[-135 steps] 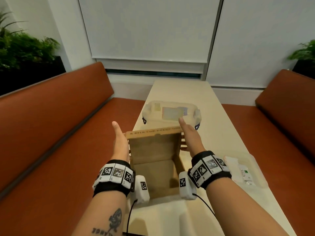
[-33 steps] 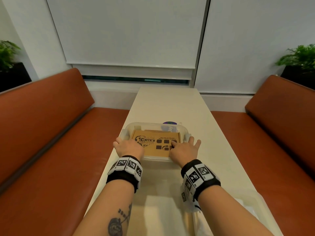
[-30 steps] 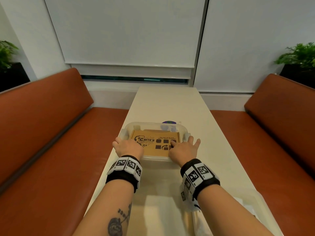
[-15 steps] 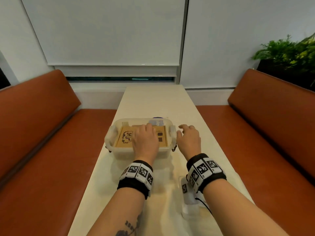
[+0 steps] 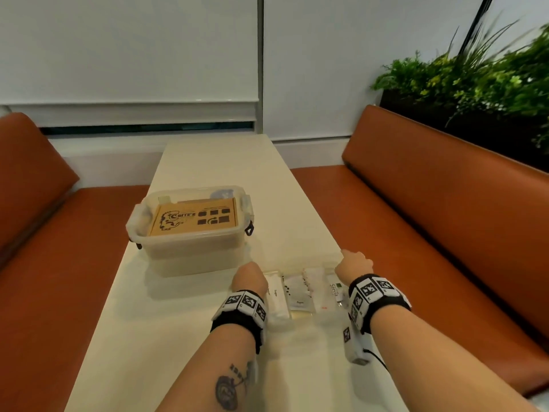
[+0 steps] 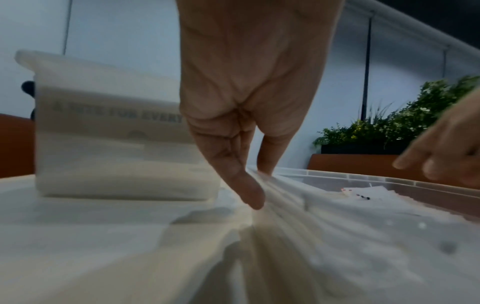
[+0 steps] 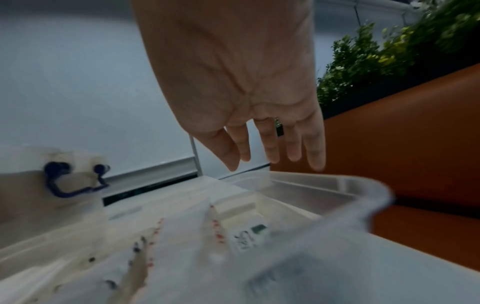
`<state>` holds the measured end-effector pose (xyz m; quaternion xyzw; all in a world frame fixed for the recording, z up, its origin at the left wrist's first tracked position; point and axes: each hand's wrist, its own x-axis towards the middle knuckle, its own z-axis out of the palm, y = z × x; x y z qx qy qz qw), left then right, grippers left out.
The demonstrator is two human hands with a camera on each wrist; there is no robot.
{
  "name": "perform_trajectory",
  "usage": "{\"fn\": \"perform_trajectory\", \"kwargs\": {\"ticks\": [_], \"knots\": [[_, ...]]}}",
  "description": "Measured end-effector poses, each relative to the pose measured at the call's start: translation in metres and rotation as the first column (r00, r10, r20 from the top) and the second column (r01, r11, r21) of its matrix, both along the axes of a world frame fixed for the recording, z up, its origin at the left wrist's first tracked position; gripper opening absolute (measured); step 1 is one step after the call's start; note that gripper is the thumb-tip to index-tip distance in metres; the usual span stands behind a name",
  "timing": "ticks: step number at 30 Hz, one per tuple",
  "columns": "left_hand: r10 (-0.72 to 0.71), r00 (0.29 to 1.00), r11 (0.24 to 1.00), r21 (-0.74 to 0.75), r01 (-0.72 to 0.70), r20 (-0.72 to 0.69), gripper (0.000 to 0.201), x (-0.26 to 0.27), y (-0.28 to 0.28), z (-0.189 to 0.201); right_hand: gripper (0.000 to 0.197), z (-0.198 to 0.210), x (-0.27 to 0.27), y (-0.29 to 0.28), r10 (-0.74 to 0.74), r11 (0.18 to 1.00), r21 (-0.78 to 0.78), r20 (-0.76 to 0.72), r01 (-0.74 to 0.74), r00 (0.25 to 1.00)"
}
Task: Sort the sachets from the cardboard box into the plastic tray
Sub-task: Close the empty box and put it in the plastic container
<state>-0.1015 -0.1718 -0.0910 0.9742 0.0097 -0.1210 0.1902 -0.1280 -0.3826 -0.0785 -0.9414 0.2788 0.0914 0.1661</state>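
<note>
Both hands have left the closed cardboard box, now stowed in a lidless clear tub well ahead-left; left hand and right hand, fingers loose, empty, flank the plastic tray of sorted sachets on the counter.

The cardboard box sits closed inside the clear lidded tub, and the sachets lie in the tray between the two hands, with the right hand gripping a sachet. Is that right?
Not quite. The right hand grips nothing: the right wrist view shows its fingers hanging straight and empty above the tray. The rest holds: cardboard box closed in the tub, sachets in the tray.
</note>
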Motion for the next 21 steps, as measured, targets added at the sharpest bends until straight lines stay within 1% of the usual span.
{"fn": "perform_trajectory", "kwargs": {"ticks": [4, 7, 12, 21], "knots": [[0.012, 1.0, 1.0, 0.009, -0.012, 0.006, 0.023, 0.003, -0.001, -0.003, 0.059, -0.015, -0.003, -0.009, 0.01, 0.996, 0.086, -0.03, -0.007, 0.999], [0.021, 1.0, 0.999, 0.026, -0.021, 0.006, 0.024, 0.004, 0.005, -0.003, 0.067, -0.017, -0.004, -0.006, 0.022, 0.995, 0.095, -0.04, -0.018, 0.999], [0.051, 0.999, 0.996, 0.068, -0.051, 0.005, 0.024, -0.002, 0.03, 0.0, 0.065, -0.019, -0.01, 0.017, 0.105, 0.992, 0.069, -0.019, -0.104, 0.994], [0.135, 0.991, 0.981, 0.139, -0.134, -0.002, 0.025, -0.023, 0.085, 0.007, 0.065, -0.024, -0.019, 0.07, 0.196, 0.972, 0.131, 0.012, -0.196, 0.981]]}}
